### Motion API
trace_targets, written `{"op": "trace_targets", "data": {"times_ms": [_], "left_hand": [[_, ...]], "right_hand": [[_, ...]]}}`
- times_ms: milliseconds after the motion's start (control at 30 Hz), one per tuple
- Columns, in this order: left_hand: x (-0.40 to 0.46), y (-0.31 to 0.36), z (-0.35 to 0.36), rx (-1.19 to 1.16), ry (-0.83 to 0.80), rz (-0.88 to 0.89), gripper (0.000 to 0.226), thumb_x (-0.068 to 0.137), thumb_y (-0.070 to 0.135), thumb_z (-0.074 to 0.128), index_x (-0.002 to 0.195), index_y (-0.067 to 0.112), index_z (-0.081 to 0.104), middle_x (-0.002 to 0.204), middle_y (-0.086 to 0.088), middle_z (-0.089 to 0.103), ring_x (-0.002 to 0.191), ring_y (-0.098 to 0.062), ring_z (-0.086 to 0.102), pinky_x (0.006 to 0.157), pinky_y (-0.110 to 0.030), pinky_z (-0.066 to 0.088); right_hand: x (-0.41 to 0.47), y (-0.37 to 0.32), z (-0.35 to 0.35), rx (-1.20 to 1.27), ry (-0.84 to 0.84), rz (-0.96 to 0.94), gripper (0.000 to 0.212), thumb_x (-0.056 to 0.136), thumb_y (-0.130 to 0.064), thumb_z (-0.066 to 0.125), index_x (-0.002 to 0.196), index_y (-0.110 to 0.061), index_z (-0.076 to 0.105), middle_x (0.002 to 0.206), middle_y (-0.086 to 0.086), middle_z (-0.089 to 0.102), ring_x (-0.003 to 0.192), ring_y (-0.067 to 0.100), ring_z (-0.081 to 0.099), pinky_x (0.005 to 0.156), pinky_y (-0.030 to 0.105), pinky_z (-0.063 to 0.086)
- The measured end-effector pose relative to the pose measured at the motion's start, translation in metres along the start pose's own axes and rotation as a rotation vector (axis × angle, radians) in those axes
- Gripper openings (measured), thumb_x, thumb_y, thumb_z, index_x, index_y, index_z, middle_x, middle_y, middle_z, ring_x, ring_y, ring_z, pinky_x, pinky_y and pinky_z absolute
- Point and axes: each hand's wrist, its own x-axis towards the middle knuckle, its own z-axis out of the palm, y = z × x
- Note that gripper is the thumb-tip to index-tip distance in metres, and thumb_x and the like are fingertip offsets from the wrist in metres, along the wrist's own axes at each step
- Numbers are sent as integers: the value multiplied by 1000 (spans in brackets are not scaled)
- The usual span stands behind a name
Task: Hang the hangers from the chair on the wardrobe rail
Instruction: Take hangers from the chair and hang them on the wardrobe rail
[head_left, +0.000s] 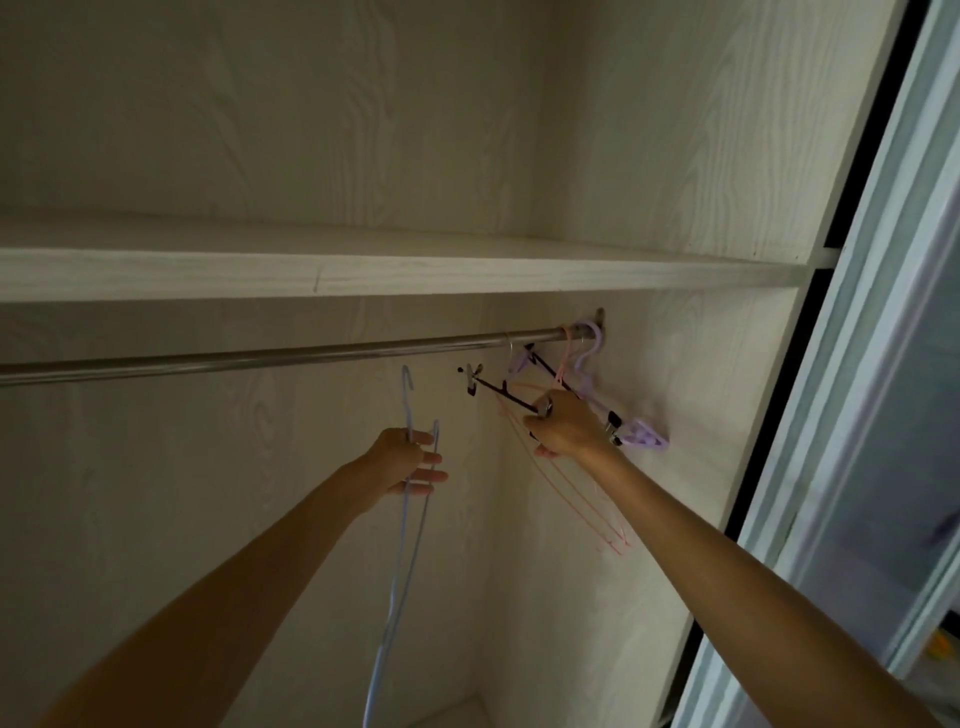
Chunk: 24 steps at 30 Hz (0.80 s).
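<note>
A metal wardrobe rail (270, 357) runs under the shelf. At its right end hang a purple hanger (589, 358) with clips, a pink wire hanger (582, 499) and a black clip hanger (511, 397). My right hand (563, 428) grips the black clip hanger's bar just below the rail's right end. My left hand (410, 460) holds light blue wire hangers (402, 519) by their necks, below the rail; one hook points up, a little short of the rail. The hangers dangle down past my forearm.
A white wooden shelf (415, 270) sits right above the rail. The wardrobe's side wall (701, 389) is close to my right hand. A sliding door frame (857, 364) stands at the right.
</note>
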Motion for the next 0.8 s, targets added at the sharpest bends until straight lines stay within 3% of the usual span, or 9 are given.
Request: {"op": "trace_targets", "data": {"times_ms": [67, 167, 267, 367, 533, 667, 800], "left_hand": [[0, 3, 0, 17, 6, -4, 33, 97, -3, 38, 128, -3, 47, 106, -16, 58, 106, -37, 60, 88, -41, 48], [3, 10, -1, 37, 21, -7, 29, 96, -3, 39, 122, -3, 51, 126, -22, 56, 116, -38, 56, 88, -41, 47], [4, 15, -3, 35, 28, -9, 19, 96, -3, 39, 109, 1, 52, 128, -24, 55, 114, -38, 57, 86, -40, 47], [6, 19, -5, 36, 41, -24, 15, 97, -1, 40, 107, 2, 51, 128, -22, 56, 110, -37, 59, 85, -40, 47], [12, 20, -7, 55, 57, -38, 23, 96, -4, 38, 114, 1, 52, 114, -19, 58, 112, -35, 59, 84, -38, 48], [19, 19, -6, 66, 72, -50, 23, 95, -4, 39, 113, 1, 54, 113, -17, 57, 101, -32, 60, 84, -38, 48], [25, 17, -3, 51, 78, -57, 23, 95, -4, 39, 112, 2, 54, 109, -16, 56, 95, -27, 57, 84, -39, 48]], "right_hand": [[-4, 2, -3, -156, -33, -44, 22, 89, -45, 53, 96, -26, 49, 99, 3, 57, 90, 19, 57, 80, 32, 48], [-5, -3, -17, -300, 58, -173, 51, 91, -48, 48, 130, -15, 44, 122, 8, 56, 110, 25, 56, 82, 31, 43], [13, -18, -34, -311, 182, -379, 40, 94, -36, 47, 129, -15, 46, 119, 8, 58, 103, 24, 57, 77, 30, 40], [46, -30, -40, -411, 187, -494, 48, 93, -29, 51, 138, -18, 39, 130, 10, 50, 121, 26, 44, 94, 35, 35], [83, -24, -32, -571, 89, -581, 53, 90, -30, 56, 140, -25, 39, 137, 5, 46, 127, 24, 38, 101, 38, 31], [95, -10, -36, -529, 167, -677, 47, 89, -26, 59, 134, -19, 47, 128, 3, 53, 121, 22, 43, 97, 34, 31], [109, 13, -51, -567, 202, -633, 46, 89, -24, 57, 134, -22, 47, 130, 3, 52, 123, 23, 42, 102, 37, 31]]}}
